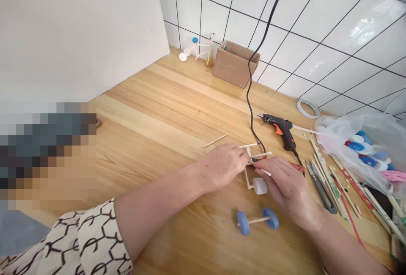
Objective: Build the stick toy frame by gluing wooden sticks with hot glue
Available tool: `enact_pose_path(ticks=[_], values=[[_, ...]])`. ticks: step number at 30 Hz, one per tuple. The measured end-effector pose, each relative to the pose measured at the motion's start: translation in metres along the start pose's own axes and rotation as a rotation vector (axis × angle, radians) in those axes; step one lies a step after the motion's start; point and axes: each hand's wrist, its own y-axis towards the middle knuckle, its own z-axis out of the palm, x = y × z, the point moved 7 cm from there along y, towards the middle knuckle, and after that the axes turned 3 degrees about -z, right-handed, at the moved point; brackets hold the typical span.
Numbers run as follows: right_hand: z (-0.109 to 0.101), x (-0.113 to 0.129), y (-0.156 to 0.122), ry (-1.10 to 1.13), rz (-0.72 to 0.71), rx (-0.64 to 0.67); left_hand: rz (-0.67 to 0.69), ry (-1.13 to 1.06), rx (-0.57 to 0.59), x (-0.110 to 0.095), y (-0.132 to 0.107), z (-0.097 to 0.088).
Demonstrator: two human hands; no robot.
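My left hand point(223, 166) is closed on a small frame of thin wooden sticks point(246, 178), holding it just above the table. A white bottle cap point(260, 185) is fixed at the frame's near end. Close against it, my right hand point(283, 186) pinches a thin wooden stick point(267, 172) between thumb and fingers. Where that stick meets the frame is partly hidden by my fingers. Nearer me lies a pair of blue bottle caps point(243, 223) joined by a stick axle. One loose stick point(215, 140) rests beyond my left hand.
A black glue gun point(282, 127) lies to the right, its cord point(249, 93) crossing the table. Thread snips point(322, 190) and sticks lie beside a plastic bag of caps point(355, 148). Tape point(307, 109), a cardboard box point(234, 65) and a stick bicycle model point(203, 45) stand at the back.
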Motion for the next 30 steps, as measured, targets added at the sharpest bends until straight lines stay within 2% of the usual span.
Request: enact_pose_path(ticks=[7, 19, 25, 30], values=[[-0.004, -0.002, 0.000, 0.037, 0.018, -0.045, 0.017, 0.041, -0.016, 0.000, 0.001, 0.002], [-0.002, -0.003, -0.004, 0.045, 0.027, -0.032, 0.101, 0.198, -0.076, -0.006, 0.000, 0.002], [-0.002, -0.003, -0.005, 0.023, 0.021, -0.065, 0.033, 0.122, -0.060, -0.001, 0.000, 0.001], [-0.001, -0.003, -0.007, 0.011, 0.024, -0.061, -0.091, 0.027, -0.065, 0.004, -0.002, -0.007]])
